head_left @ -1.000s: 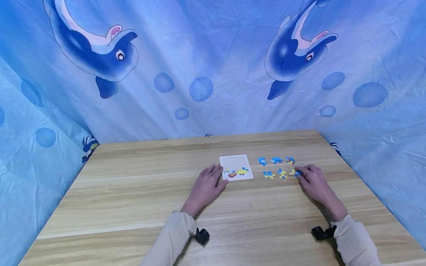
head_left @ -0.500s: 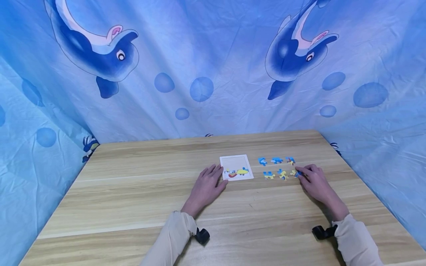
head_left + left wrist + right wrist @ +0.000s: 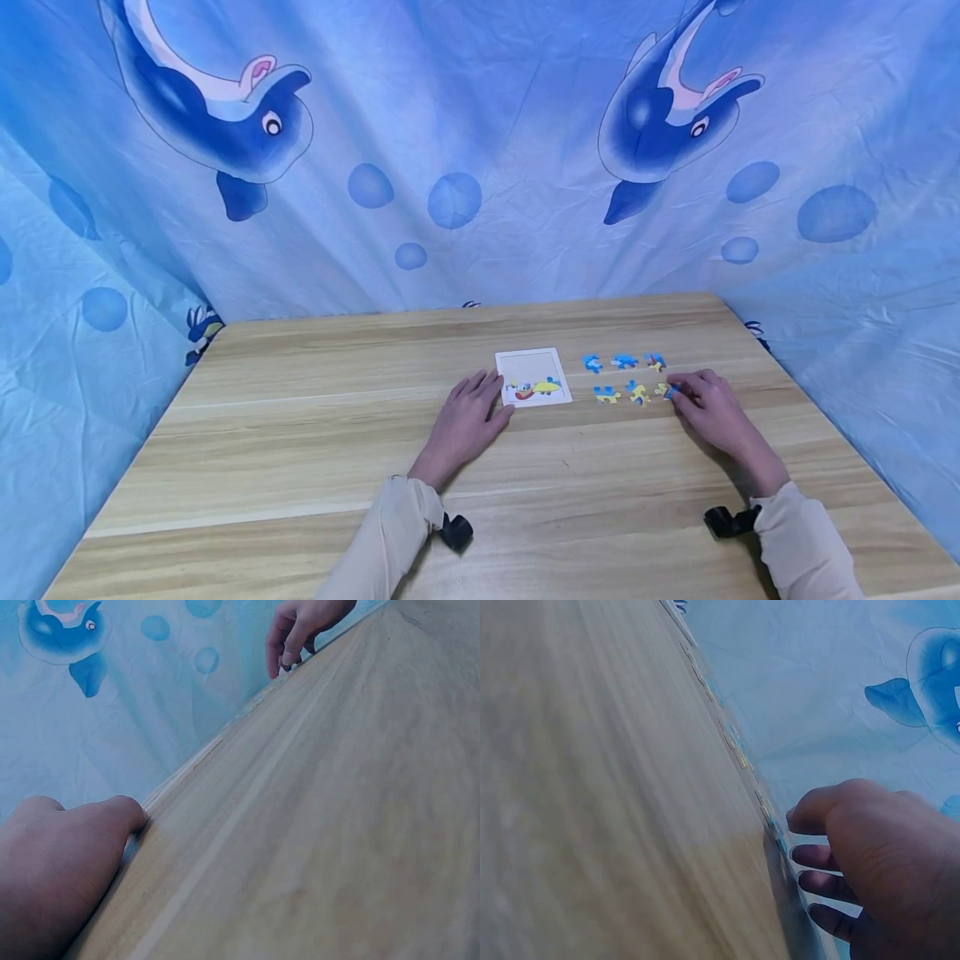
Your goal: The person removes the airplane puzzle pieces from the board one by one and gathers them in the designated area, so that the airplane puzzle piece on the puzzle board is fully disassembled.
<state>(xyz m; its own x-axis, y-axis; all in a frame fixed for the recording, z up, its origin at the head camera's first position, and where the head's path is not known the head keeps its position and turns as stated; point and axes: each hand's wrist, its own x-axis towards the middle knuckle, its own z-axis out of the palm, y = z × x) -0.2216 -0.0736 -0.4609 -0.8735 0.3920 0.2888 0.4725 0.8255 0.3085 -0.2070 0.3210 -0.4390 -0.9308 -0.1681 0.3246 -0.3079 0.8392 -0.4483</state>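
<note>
In the head view, my left hand (image 3: 467, 421) lies at the left edge of a white square puzzle tray (image 3: 527, 354), fingertips and thumb touching its border. Part of a yellow, red and blue picture fills the tray's lower strip. My right hand (image 3: 711, 410) is on the table beside a yellow-and-blue puzzle piece (image 3: 663, 389), thumb and index finger at its right end. The right wrist view shows the fingers of this right hand (image 3: 885, 855) bent loosely, with a gap between thumb and fingers. In the left wrist view, the left hand (image 3: 64, 862) hides the tray.
Several other loose pieces lie in two rows right of the tray, among them a blue piece (image 3: 623, 362), a red-and-blue piece (image 3: 655, 362) and a yellow piece (image 3: 637, 394). Behind the wooden table (image 3: 337, 392) hangs a blue dolphin curtain (image 3: 510, 108).
My right hand has shifted very slightly to the right, showing a bit more of the piece at its fingertips. The left hand, tray and other pieces stay in place.
</note>
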